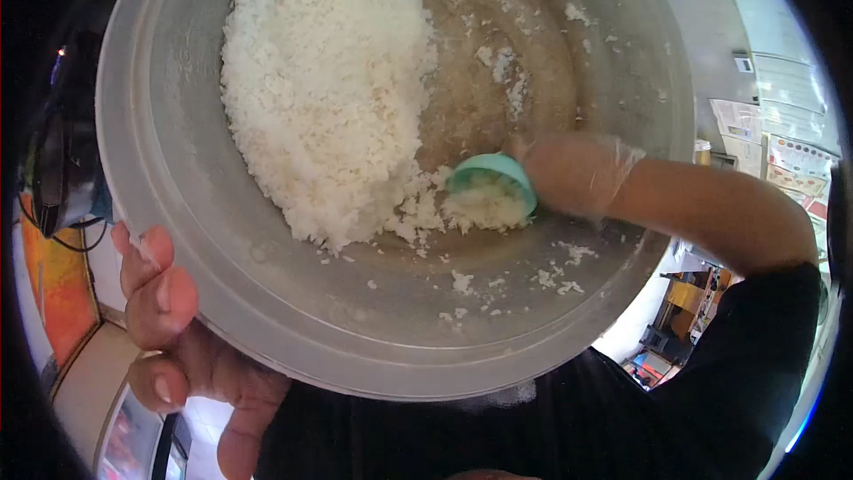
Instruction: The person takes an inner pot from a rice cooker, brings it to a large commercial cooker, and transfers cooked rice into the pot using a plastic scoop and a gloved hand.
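A large grey metal pot [373, 369] fills most of the view, its open mouth facing me. Inside, a big mound of white cooked rice [324, 93] covers the left part of the bottom. My right hand [573, 173], in a thin clear plastic glove, is closed around a small teal bowl [489, 163]. That bowl is tipped on its side, with rice in its mouth, at the lower right edge of the mound. At the pot's lower left rim is my left hand [191, 347], bare, fingers apart and slightly bent; the rim hides part of its palm.
Loose grains stick to the pot's inner wall. Papers [795, 160] hang on the wall at right. An orange panel [58, 289] stands at left, with a dark object and cable [58, 178] above it. Cluttered shelving [684, 311] shows at lower right.
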### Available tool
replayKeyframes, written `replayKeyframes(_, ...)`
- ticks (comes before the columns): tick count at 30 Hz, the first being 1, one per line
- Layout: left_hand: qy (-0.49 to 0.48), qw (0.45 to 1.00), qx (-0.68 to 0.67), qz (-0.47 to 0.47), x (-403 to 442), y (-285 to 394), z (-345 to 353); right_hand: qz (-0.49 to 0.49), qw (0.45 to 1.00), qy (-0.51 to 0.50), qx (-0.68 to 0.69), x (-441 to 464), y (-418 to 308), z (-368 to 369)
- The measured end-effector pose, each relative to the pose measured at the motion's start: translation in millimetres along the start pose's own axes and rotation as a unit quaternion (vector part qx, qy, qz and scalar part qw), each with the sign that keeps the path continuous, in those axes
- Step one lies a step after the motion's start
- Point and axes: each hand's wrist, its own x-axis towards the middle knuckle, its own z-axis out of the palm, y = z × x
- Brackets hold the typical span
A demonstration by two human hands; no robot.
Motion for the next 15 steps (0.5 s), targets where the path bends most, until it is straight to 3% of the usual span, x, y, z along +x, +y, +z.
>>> replayKeyframes(1,0.036,0.999,-0.028,0.007,-1,0,3,-0.007,1.0,-0.003,0.007,6,-15,5)
replayKeyframes(6,0.036,0.999,0.002,0.036,-4,-5,5,-0.091,0.979,-0.023,0.182,17,-47,8)
replayKeyframes(10,0.029,0.997,0.049,0.051,-3,-2,2,-0.072,0.975,-0.015,0.209,4,-52,-10)
replayKeyframes(13,0.072,0.993,0.088,-0.004,-1,8,10,-0.094,0.989,0.022,0.108,-13,-59,-38)
replayKeyframes(15,0.061,0.996,0.064,0.002,0,6,8,-0.161,0.981,0.105,0.028,-21,-60,-44)
